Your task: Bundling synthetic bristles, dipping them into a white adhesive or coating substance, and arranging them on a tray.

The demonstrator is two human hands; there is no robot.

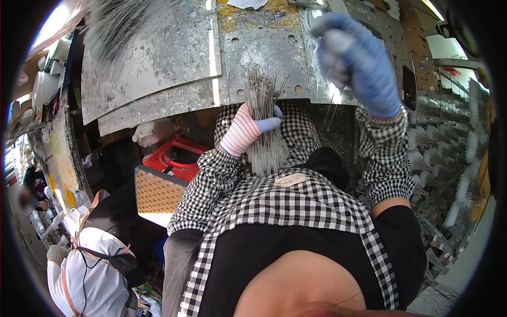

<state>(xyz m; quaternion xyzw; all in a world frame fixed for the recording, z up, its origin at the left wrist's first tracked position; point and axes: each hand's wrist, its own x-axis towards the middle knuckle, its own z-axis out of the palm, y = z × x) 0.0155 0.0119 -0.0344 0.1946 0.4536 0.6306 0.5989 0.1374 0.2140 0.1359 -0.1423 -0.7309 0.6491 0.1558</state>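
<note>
My left hand [247,129], in a pink, orange and blue striped glove, is wrapped round a bundle of thin wire brushes [262,113]. The brushes stand roughly upright over my lap, their bare wire ends toward the bench and pale bristles toward me. My right hand [359,63], in a blue glove, is raised over the bench's right part. Motion smears its fingers, so what they hold, if anything, is unclear. A few thin wires [331,113] show below it, past the bench edge; whether they touch the hand I cannot tell.
A stained metal-topped bench [158,63] runs in front of me, with a heap of loose wires [113,31] at far left. A red plastic stool [177,158] stands left of my lap. Many pale brushes [438,153] fill the right side. Another person [95,269] works at lower left.
</note>
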